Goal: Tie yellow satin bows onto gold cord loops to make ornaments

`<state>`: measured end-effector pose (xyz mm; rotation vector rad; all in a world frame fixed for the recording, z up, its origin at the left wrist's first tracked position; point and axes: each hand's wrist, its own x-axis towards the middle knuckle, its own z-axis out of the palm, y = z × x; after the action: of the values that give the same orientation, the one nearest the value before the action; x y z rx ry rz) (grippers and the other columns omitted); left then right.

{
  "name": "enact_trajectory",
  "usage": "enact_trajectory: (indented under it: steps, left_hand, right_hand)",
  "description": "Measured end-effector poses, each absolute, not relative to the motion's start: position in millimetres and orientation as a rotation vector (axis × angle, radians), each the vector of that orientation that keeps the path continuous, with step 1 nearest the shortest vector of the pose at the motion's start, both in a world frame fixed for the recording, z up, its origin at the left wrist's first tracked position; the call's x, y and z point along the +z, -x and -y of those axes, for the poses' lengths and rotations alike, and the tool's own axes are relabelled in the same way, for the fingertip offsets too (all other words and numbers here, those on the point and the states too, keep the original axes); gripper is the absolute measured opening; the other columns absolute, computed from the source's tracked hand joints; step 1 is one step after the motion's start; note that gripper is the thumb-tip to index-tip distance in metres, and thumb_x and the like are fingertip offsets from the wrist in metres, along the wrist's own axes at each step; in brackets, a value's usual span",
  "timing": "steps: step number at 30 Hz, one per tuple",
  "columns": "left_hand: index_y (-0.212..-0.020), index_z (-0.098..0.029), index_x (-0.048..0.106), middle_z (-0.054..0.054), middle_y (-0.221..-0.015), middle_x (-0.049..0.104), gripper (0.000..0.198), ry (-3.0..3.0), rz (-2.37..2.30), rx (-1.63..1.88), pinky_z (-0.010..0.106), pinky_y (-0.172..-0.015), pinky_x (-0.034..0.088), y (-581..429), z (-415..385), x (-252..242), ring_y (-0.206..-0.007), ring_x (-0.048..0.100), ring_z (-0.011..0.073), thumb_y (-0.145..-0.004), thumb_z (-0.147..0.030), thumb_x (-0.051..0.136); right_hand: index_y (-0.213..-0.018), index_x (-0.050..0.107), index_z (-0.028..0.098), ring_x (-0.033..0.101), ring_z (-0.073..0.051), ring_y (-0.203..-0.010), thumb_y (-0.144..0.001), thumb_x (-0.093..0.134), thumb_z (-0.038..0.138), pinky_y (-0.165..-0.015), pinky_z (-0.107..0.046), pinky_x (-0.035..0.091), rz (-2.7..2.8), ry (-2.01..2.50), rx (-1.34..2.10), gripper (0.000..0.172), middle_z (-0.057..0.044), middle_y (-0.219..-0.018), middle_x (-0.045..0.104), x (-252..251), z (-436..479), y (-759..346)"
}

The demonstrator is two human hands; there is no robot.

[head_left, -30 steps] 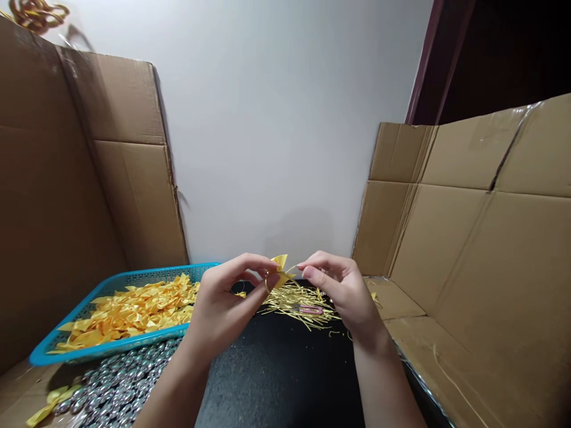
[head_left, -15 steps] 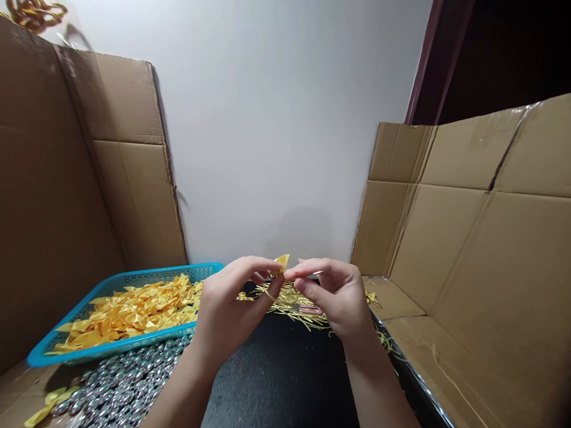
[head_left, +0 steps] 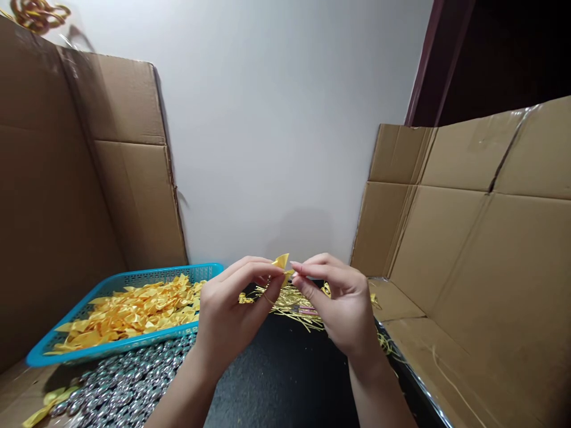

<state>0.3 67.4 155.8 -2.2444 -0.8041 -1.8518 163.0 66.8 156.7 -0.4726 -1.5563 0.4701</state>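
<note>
My left hand is closed, thumb and fingertips pinching a small yellow satin ribbon bow in front of the wall. A ring is on one of its fingers. Just to the right, my right hand has its thumb and forefinger pressed together at the bow's edge. Whatever lies between those fingertips is too small to make out. Behind and below both hands lies a pile of thin gold strips, with a small pink-handled tool partly hidden among them.
A blue plastic basket heaped with yellow ribbon bows stands at left. Many shiny silver beads lie before it, beside a loose yellow ribbon. Cardboard panels flank the black tabletop; a wall rises behind.
My right hand has drawn slightly right, its fingertips now pinched beside the bow. More of the bow shows between the hands. The left hand keeps its hold nearly in place.
</note>
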Motion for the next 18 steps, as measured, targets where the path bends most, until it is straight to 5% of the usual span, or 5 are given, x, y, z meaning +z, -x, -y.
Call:
enact_trajectory:
  steps: [18]
  left_hand:
    - [-0.081,-0.023,0.066,-0.004,-0.075,0.062,0.007,2.799,0.951,-2.346,0.010,-0.057,0.048,1.9,-61.5,161.3,-0.065,0.058,0.0059,-0.088,-0.020,0.064]
  right_hand:
    - [-0.077,0.073,0.020,0.065,-0.014,-0.068,-0.078,0.067,0.011,-0.068,-0.031,0.055,1.626,0.593,0.308,0.011,0.000,-0.074,0.071,161.9,-57.1,-163.6]
